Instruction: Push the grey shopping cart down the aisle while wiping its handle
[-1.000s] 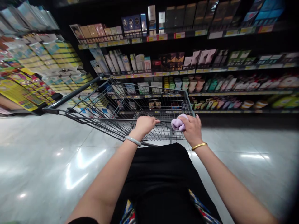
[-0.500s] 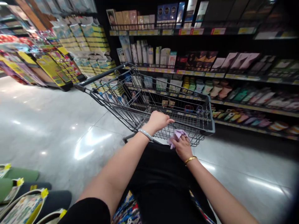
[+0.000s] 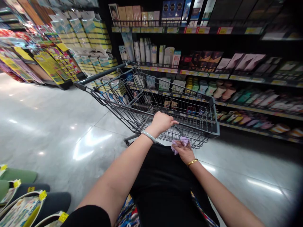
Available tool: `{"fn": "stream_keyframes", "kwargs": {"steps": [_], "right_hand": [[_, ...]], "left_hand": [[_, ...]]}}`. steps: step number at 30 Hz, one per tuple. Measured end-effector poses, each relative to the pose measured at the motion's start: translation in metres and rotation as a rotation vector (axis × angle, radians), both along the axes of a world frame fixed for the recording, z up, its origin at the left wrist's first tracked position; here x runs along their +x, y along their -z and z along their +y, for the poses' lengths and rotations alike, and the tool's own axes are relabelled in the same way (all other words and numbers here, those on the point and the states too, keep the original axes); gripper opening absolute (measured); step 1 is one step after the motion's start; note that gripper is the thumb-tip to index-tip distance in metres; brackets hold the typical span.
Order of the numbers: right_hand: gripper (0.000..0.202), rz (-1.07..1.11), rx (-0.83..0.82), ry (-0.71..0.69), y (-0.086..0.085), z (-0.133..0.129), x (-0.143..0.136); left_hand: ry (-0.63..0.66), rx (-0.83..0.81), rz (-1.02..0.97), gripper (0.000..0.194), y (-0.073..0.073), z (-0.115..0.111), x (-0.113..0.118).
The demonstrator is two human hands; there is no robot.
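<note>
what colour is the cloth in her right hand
Pale purple cloth, bunched in the right hand; head view.

- One view only, head-worn camera, looks forward and down along both bare forearms.
- Close range: left hand and right hand sit mid-frame at the near edge of the grey wire shopping cart; the person's black clothing fills the bottom centre.
- Faces a dark shelving unit of boxed and bottled goods across the upper right, tilted in frame.
- Glossy pale tiled floor spreads left; edges curve, wide lens.
- No second view to share anything.
</note>
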State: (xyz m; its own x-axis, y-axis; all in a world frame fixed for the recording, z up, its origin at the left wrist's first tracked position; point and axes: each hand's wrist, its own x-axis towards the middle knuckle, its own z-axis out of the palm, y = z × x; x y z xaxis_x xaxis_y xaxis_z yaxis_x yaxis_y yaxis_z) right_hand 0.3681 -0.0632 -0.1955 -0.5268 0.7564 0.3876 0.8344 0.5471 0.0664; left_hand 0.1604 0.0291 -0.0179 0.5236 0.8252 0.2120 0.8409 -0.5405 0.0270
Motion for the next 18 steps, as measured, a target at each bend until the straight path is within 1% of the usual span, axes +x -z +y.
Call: {"fn": "stream_keyframes", "kwargs": {"steps": [3,5,6,7,10,12,14,18], "right_hand": [[0.046,0.078,0.07,0.154,-0.021,0.006,0.017],[0.049,0.151,0.14,0.272,-0.027,0.01,0.022],[0.048,0.171,0.157,0.303,-0.026,0.01,0.023],[0.046,0.173,0.154,0.3,-0.023,0.008,0.024],[0.046,0.132,0.079,0.182,-0.007,-0.005,0.028],[0.048,0.134,0.06,0.143,-0.002,-0.012,0.036],[0.045,0.16,0.082,0.186,-0.005,-0.015,0.046],[0.036,0.252,0.16,0.346,-0.02,-0.009,0.061]], "left_hand": [[-0.003,-0.001,0.001,0.057,0.0,0.001,0.0],[-0.005,0.01,-0.006,0.057,0.0,0.0,0.001],[-0.006,0.013,-0.01,0.057,0.0,0.0,0.001],[-0.007,0.013,-0.013,0.057,0.0,-0.001,0.002],[-0.01,0.005,-0.008,0.056,-0.001,-0.001,0.002],[-0.005,0.007,-0.003,0.056,-0.001,-0.001,0.002],[0.007,0.017,-0.006,0.056,0.0,-0.001,0.001],[0.016,0.044,-0.023,0.056,0.001,-0.002,-0.001]]}}
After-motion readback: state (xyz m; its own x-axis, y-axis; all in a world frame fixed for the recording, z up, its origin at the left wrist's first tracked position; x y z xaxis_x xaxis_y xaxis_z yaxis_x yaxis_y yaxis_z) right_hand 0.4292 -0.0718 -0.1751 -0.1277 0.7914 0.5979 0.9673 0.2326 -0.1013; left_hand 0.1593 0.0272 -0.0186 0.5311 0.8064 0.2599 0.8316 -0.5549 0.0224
